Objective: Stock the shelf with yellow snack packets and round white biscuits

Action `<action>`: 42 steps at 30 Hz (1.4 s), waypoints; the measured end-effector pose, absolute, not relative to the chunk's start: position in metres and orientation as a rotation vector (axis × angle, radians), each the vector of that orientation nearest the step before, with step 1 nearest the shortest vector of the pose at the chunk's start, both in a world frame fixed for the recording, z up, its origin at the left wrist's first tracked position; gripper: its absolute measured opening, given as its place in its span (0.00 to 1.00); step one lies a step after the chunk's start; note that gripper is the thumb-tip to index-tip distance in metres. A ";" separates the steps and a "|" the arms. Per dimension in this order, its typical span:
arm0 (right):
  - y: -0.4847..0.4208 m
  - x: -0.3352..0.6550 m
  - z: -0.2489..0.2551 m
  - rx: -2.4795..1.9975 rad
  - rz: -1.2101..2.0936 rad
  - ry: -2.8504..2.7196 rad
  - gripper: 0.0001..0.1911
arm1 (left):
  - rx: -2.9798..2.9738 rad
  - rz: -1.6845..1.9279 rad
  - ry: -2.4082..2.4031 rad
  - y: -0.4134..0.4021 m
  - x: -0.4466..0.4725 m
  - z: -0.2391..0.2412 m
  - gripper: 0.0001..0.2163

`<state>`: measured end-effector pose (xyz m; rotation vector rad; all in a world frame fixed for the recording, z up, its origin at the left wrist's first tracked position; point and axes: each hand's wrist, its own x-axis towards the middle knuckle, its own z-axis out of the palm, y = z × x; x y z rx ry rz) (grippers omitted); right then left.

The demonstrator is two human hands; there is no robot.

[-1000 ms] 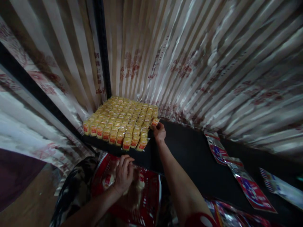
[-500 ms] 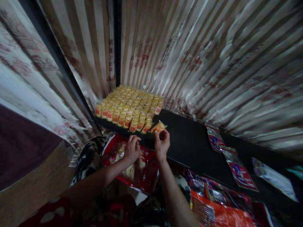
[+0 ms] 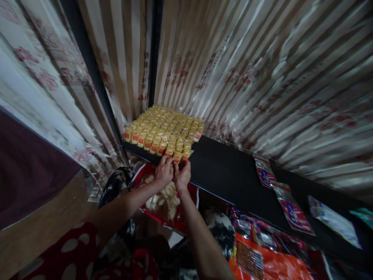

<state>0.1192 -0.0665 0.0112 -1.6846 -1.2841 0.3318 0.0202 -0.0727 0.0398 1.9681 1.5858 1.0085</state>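
Rows of small yellow snack packets [image 3: 163,128] in clear wrappers with red labels stand packed together on the black shelf [image 3: 224,167]. My left hand [image 3: 164,171] and my right hand [image 3: 183,175] are side by side at the front right corner of these rows. Both have bent fingers closed against a front snack packet [image 3: 177,156]; the fingertips partly cover it. Below my hands, on my lap, a red basket [image 3: 153,221] holds several pale wrapped packets [image 3: 164,200]. My forearms hide part of the basket.
Farther right on the shelf lie red and purple packages [image 3: 294,210] and a white and blue packet [image 3: 335,221]. An orange bag [image 3: 268,258] is below the shelf's front edge. Striped, printed sheeting [image 3: 233,70] hangs behind, with dark metal posts [image 3: 154,54] at the corner.
My right hand has moved left with a snack packet, from beside the rows to their front edge. My left hand has risen from over the basket to meet it. The view has shifted slightly.
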 end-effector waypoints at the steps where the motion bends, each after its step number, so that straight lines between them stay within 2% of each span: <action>1: -0.066 0.119 0.011 -1.695 0.307 -1.280 0.17 | 1.987 1.002 1.584 -0.071 0.020 0.039 0.15; 6: -0.065 0.119 0.011 -1.642 0.226 -1.359 0.10 | 2.044 1.012 1.557 -0.066 0.019 0.031 0.13; 14: -0.068 0.123 0.010 -1.606 0.259 -1.411 0.09 | 2.140 1.002 1.527 -0.068 0.022 0.021 0.13; 19: -0.077 0.132 0.015 -1.560 0.218 -1.369 0.14 | 2.193 0.972 1.569 -0.065 0.021 0.015 0.14; 22: -0.068 0.143 0.017 -1.592 0.226 -1.235 0.23 | 2.226 1.026 1.622 -0.063 0.020 0.012 0.15; 25: -0.047 0.150 0.016 -1.614 0.418 -1.139 0.32 | 2.239 1.069 1.650 -0.059 0.020 0.013 0.14; 28: -0.027 0.148 0.016 -1.584 0.604 -1.106 0.37 | 2.258 1.086 1.639 -0.052 0.021 0.014 0.11; 31: -0.014 0.139 0.017 -1.531 0.665 -1.111 0.38 | 2.273 1.105 1.630 -0.044 0.022 0.014 0.09; 42: -0.004 0.131 0.014 -1.498 0.531 -1.126 0.32 | 2.369 1.321 1.616 -0.029 0.026 -0.007 0.09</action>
